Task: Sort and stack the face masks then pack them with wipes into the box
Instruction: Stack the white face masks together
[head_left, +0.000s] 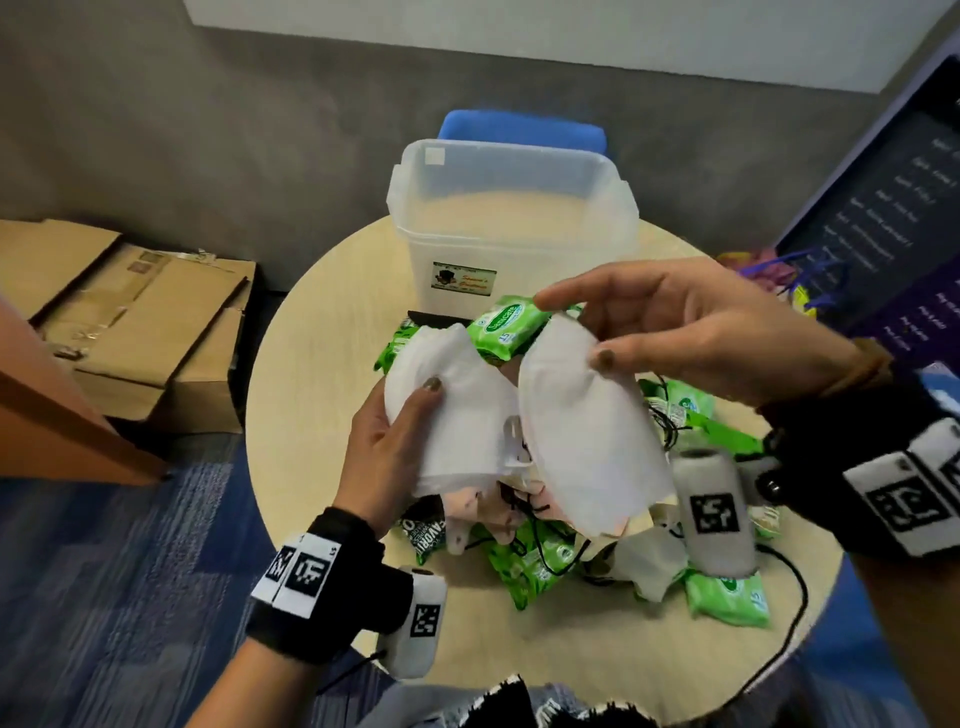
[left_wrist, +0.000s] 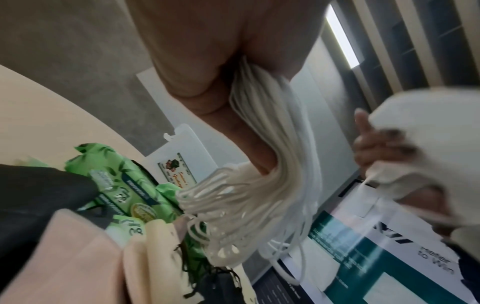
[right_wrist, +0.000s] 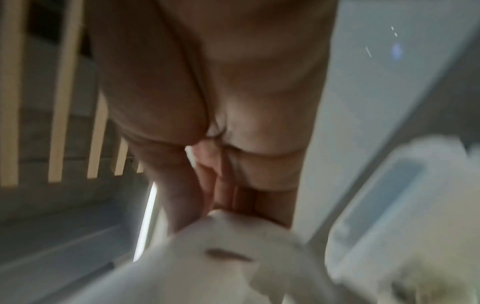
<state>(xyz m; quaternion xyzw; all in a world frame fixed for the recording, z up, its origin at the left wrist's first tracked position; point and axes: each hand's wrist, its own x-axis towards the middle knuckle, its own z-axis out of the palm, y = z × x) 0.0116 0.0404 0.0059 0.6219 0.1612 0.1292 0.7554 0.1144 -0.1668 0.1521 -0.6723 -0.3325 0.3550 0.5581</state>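
Two grips — left hand (head_left: 387, 457) clamps the white mask stack (head_left: 457, 410), right hand (head_left: 691, 332) pinches one limp, featherlight white mask (head_left: 587, 431) by its top edge — best held there.

Stack of white folded fabric face masks (head_left: 457, 410): gripped in left hand (head_left: 387, 447). Single white mask (head_left: 587, 431): pinched by right hand (head_left: 701, 332). Green plastic wipe packs (head_left: 506, 325), translucent plastic box (head_left: 511, 218): beyond both hands.

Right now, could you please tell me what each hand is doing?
Left hand: grips a stack of white masks.
Right hand: pinches a single white mask by its top edge.
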